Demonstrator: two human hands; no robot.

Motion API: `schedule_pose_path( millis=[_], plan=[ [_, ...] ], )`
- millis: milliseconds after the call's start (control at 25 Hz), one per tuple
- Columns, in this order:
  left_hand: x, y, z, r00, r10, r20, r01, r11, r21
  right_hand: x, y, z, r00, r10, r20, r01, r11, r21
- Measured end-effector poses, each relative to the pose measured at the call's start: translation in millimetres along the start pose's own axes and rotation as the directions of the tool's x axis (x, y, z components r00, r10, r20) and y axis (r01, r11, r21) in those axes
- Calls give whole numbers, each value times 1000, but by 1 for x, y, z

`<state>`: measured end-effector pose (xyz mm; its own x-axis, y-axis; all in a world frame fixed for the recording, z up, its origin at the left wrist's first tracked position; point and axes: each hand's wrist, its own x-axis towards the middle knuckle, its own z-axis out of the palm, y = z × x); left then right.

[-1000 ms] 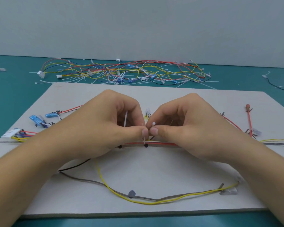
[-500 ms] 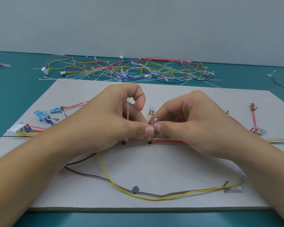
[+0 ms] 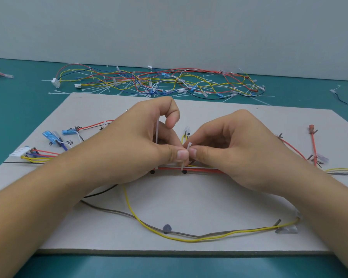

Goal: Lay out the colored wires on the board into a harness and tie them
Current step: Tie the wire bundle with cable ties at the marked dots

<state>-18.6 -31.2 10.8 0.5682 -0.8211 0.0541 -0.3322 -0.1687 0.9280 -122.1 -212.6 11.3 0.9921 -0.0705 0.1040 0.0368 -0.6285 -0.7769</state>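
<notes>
A grey board (image 3: 189, 201) lies flat on the teal table. Across its middle runs a red wire bundle (image 3: 201, 169). A white cable tie (image 3: 185, 157) stands up from that bundle. My left hand (image 3: 129, 149) pinches the tie with its thumb; a second white tie strip (image 3: 157, 137) rises between its fingers, and its index finger is curled above. My right hand (image 3: 233, 149) pinches the same tie from the right, the two thumbs almost touching. A yellow wire (image 3: 189, 240) and a grey wire (image 3: 117, 212) loop across the near part of the board.
A tangle of colored wires and loose white ties (image 3: 159, 83) lies behind the board. Blue terminals (image 3: 48, 135) and a white connector (image 3: 20, 153) sit at the board's left. A red wire with a terminal (image 3: 312, 141) stands at the right.
My left hand's index finger has lifted and curled higher, showing more of the second tie strip. Both thumbs stay pinched at the tie on the red bundle.
</notes>
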Motion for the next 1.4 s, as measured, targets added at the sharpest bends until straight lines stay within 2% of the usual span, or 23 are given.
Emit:
schedule_pose_path(
  millis=[280, 840, 1240, 1400],
  plan=[
    [1, -3, 0, 1000, 0, 23, 0, 1000, 6, -1, 0, 1, 999, -35, 1, 35, 998, -57],
    [0, -2, -2, 999, 3, 47, -6, 998, 57, 0, 2, 1, 997, -79, -11, 78, 996, -50],
    [-1, -1, -1, 999, -6, 48, 4, 999, 41, 0, 2, 0, 989, -146, -16, 142, 978, -151],
    [0, -2, -2, 999, -1, 48, -2, 997, 72, -2, -2, -1, 992, -121, 21, 122, 988, -94]
  ],
)
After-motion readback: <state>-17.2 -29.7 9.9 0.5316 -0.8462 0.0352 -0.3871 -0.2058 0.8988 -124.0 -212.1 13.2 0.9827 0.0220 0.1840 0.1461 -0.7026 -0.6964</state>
